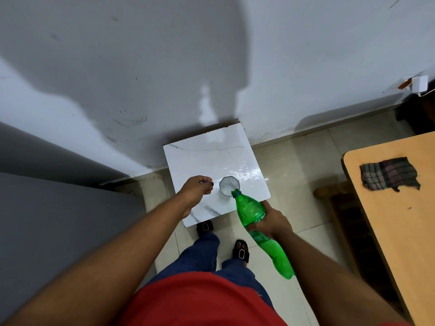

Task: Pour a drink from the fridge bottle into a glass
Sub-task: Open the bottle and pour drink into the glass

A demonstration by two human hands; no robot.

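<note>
A clear faceted glass (229,185) stands on a small white marble-top table (211,156), near its front right. My right hand (273,220) grips a green plastic bottle (250,209) around its middle. The bottle is tilted, with its open mouth resting at the glass's near right rim. Clear liquid shows in the glass. My left hand (197,188) hovers just left of the glass, fingers curled around something small and blue that looks like the bottle cap.
A grey fridge (58,227) stands at the left. A wooden table (400,208) with a folded checked cloth (389,174) is at the right, a wooden stool (334,191) beside it. A white wall rises behind the marble table. My sandalled feet stand on the tiled floor.
</note>
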